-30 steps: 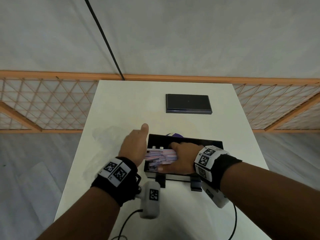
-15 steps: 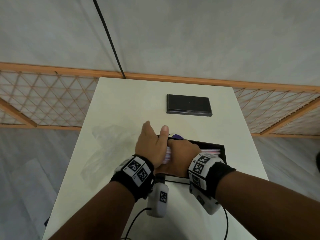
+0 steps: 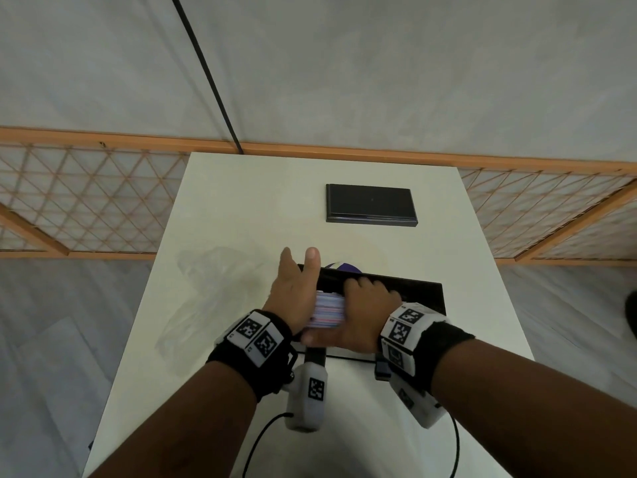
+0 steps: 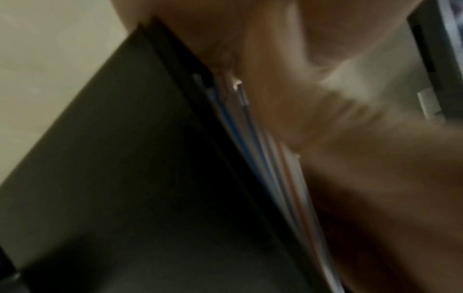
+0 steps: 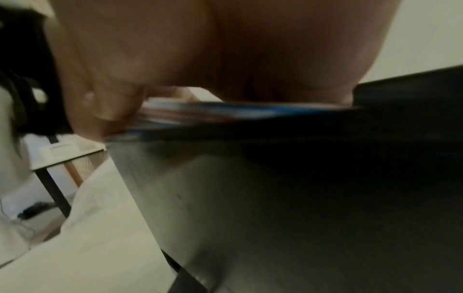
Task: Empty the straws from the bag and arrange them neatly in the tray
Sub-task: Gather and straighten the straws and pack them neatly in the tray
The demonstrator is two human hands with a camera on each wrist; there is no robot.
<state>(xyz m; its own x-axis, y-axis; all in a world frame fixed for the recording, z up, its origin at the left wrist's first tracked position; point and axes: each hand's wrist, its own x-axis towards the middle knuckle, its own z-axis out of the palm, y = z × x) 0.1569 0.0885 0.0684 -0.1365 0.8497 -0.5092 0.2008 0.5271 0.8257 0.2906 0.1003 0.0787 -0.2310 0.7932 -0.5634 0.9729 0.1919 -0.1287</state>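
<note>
Straws (image 3: 326, 311): pink, blue and white bundle, lying flat in the left end of the tray, ends gathered between the two hands; seen in the left wrist view (image 4: 270, 158) as a layered stack along the tray's wall, and in the right wrist view (image 5: 225, 113) as a flat stack under the palm.

Tray (image 3: 424, 292): black, rectangular, low-walled, set on the bench (image 3: 241, 201) near its front edge.

Left hand (image 3: 296, 291): released, fingers straight and upright, flat of the hand pressed against the left ends of the straws; thumb pointing away from the body.

Right hand (image 3: 362, 312): laid over the top of the bundle, fingers curved down across the straws, thumb along the near side; grasping the straws from above.

Bag (image 3: 220, 291): clear plastic, crumpled and flat on the bench, left of the tray, apart from both hands.

Black flat box (image 3: 370, 203): farther back on the bench, well apart from the tray.

Purple and white item (image 3: 346, 267): just behind the tray's far wall, mostly hidden, kind not identifiable.

Wrist bands with printed square markers on both forearms; cables trailing toward the near bench edge.
</note>
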